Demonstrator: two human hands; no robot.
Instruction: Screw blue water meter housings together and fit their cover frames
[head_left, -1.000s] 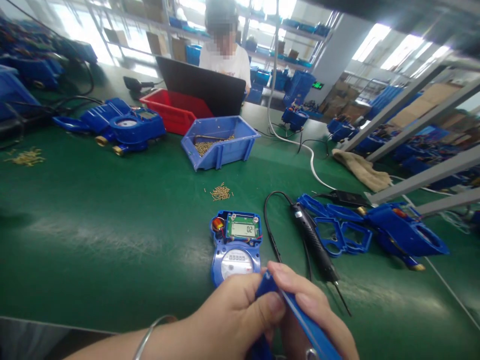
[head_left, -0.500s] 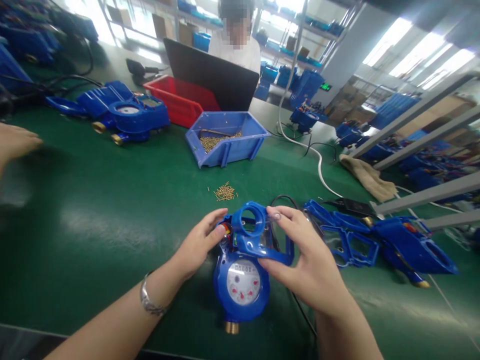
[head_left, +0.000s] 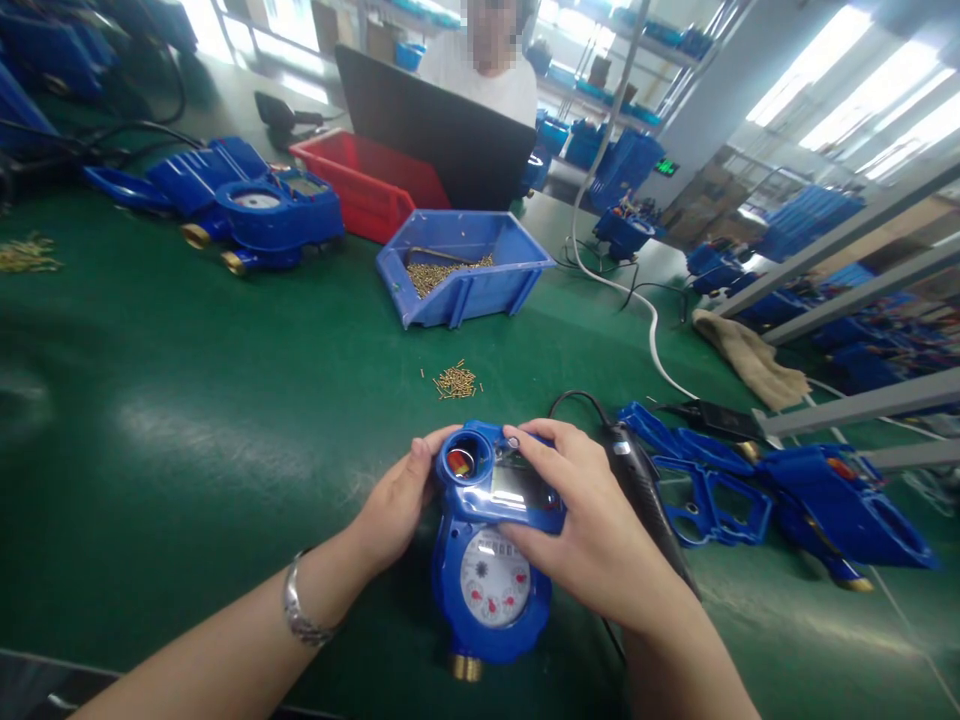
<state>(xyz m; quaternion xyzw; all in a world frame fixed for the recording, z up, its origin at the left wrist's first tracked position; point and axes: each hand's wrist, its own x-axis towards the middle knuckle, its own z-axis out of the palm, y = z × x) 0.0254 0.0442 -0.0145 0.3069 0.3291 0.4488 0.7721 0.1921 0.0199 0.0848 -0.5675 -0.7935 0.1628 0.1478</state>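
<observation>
A blue water meter (head_left: 444, 570) lies in front of me with its white dial facing up and a brass pipe end towards me. On its upper part sits a blue cover frame (head_left: 471, 500), with a round opening and a window over a display. My right hand (head_left: 600, 525) grips the frame's right side, thumb below and fingers on top. My left hand (head_left: 397, 500) holds the meter's left side, its fingers partly hidden behind it. Beyond the hands is a small pile of brass screws (head_left: 456, 380). A black electric screwdriver (head_left: 646, 490) lies beside my right hand.
A blue bin (head_left: 469, 310) of small brass parts stands ahead, next to a red bin (head_left: 352, 205). More blue meters lie left (head_left: 281, 225) and right (head_left: 832, 500), with loose blue frames (head_left: 712, 500). A person (head_left: 487, 75) sits behind a dark panel (head_left: 442, 130).
My right hand has lowered the cover frame from a tilt onto the meter's upper part. My left hand stays at the meter's left side. Another person's hand at the far left has gone from view.
</observation>
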